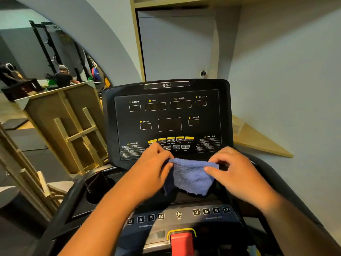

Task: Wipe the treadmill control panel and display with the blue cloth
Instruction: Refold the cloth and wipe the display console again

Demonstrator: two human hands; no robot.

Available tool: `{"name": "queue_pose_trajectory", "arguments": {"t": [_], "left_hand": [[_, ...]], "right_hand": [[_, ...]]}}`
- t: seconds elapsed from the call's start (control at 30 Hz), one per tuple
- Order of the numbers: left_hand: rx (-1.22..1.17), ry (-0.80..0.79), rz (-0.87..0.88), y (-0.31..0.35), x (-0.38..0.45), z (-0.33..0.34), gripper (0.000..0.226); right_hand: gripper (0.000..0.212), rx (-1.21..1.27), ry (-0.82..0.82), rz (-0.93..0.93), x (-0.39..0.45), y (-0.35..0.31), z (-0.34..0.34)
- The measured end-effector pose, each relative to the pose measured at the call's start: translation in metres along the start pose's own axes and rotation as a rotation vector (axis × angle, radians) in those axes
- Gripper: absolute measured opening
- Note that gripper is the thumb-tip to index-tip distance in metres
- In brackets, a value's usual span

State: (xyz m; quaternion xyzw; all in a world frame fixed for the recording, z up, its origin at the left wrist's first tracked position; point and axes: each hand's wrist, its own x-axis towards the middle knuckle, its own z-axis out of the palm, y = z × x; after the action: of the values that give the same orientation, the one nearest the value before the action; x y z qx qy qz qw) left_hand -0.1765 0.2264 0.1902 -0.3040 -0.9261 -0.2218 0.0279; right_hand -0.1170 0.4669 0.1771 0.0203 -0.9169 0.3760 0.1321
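Observation:
A blue terry cloth hangs stretched between both my hands, just below the treadmill's black display panel. My left hand pinches its upper left corner. On the other side, my right hand pinches the upper right corner. The cloth's lower edge droops over the dark shelf under the display. Yellow buttons sit just above my left fingers. Lower down, the control strip shows number keys and a fan button, and a red safety key sits below it.
A cup holder lies left of my forearm. A wooden crate frame stands to the left, with gym racks and a person behind it. Right of the console is a wall with a wooden shelf. Curved handlebars flank the console.

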Motion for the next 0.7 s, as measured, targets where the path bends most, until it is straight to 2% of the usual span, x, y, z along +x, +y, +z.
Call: {"name": "queue_pose_trajectory", "arguments": {"t": [0.07,0.17,0.23,0.3,0.37,0.43,0.57,0.7], "left_hand": [[-0.093,0.008,0.037,0.005,0.008,-0.019,0.013],[-0.541,0.099,-0.058,0.021,0.025,-0.047,0.023],[-0.781,0.169,-0.141,0.027,0.034,-0.046,0.024],[-0.877,0.164,-0.234,0.029,0.034,-0.027,0.024],[-0.9,0.133,-0.335,0.026,0.027,-0.001,0.022],[-0.842,0.124,-0.401,0.021,0.017,0.017,0.02],[-0.917,0.168,-0.399,0.013,0.016,0.021,0.018],[-1.027,0.17,-0.297,0.019,0.029,0.011,0.019]], "right_hand": [[0.004,0.195,-0.047,-0.009,0.013,-0.009,-0.018],[0.016,0.848,-0.028,0.043,0.03,-0.021,-0.041],[0.028,1.194,-0.15,0.129,0.031,-0.025,-0.036],[0.049,1.419,-0.302,0.3,0.021,-0.019,-0.012],[0.079,1.523,-0.393,0.487,0.006,-0.007,0.017],[0.088,1.533,-0.431,0.585,-0.003,0.004,0.037],[0.052,1.497,-0.387,0.619,-0.001,0.01,0.039],[0.056,1.693,-0.332,0.439,0.014,0.004,0.023]]}}
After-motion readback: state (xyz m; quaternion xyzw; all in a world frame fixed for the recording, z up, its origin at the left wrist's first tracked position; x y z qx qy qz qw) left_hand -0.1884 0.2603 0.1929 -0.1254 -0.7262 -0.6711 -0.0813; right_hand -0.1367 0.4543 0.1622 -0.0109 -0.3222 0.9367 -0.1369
